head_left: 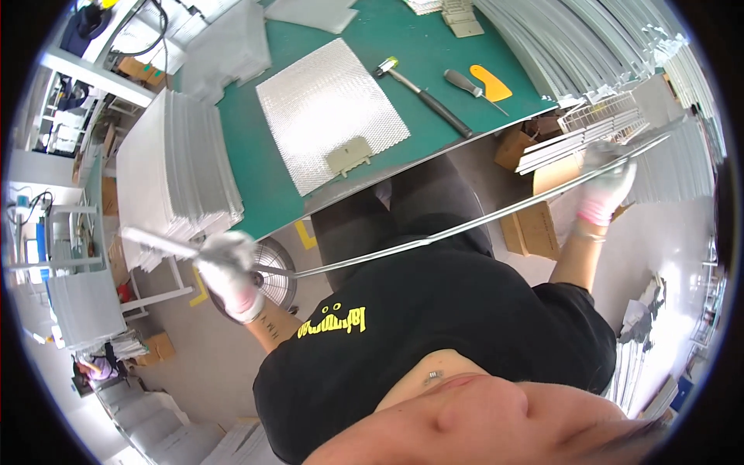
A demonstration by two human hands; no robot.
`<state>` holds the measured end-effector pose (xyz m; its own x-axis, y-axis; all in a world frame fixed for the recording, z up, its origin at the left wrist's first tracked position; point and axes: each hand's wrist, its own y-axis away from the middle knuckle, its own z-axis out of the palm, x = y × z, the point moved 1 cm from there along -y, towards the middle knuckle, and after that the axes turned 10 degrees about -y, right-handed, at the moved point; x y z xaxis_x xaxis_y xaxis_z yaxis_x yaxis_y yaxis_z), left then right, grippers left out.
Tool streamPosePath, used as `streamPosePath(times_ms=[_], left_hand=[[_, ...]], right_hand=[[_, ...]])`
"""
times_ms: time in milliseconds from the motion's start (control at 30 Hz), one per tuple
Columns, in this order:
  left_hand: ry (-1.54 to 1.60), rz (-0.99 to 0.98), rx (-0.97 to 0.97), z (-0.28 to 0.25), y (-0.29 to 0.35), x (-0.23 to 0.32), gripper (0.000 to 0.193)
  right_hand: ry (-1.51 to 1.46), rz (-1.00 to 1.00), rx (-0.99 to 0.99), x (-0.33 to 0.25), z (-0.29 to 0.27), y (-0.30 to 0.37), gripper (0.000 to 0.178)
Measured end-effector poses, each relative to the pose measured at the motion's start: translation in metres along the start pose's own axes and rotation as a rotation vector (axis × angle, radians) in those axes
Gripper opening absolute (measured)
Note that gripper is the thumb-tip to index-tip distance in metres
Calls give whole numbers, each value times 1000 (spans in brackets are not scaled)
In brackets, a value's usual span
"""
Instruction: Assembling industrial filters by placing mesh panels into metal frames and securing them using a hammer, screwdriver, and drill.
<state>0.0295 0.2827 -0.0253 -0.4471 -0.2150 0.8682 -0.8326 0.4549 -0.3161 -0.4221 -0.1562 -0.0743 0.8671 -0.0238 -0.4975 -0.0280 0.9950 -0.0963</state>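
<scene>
A long, thin silvery metal strip [425, 242] stretches slantwise across my body, higher at the right. My left hand [227, 270], in a white glove and blurred, is closed around its left end. A pale bar [159, 240] sticks out leftward from the same hand; I cannot tell if it is part of the strip. Near the strip's right end, my gloved right hand [608, 186] grips it. On the bench beyond lies a silvery mesh sheet [325, 101] with a small beige plate [350, 156] on its near edge.
The green bench [422, 54] holds a mallet [430, 101], a screwdriver [469, 84] and a yellow scraper [490, 81]. Pale sheets [167, 163] are stacked at left, long metal profiles [566, 46] at right. A floor fan [275, 279] stands beside my left hand; cardboard boxes [531, 231] sit below the right.
</scene>
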Motion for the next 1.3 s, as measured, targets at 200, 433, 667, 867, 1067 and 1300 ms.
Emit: streamPosePath(times_ms=[200,433,667,867,1067,1300], left_hand=[[413,24,-452,94,38,-32,73],[-230,35,13,124,73,-35,65],[1030,-908,-434,188,114,-55,65],[1268,-700,-600,254,82,-27,56],[1164,-968,-532,275,75,-55,43],[1146,-878,-592,270,72,-50,44]], right_hand=[[696,-226,-185,79,194,45,43],[-183,977,-453,291,149,14,25],[852,761,-1006,262,114,85,32],[981,344,-985,211,95,152,39],[1232,451,-902,221,84,137,46],[1496,448,-1121,221,91,138,43]])
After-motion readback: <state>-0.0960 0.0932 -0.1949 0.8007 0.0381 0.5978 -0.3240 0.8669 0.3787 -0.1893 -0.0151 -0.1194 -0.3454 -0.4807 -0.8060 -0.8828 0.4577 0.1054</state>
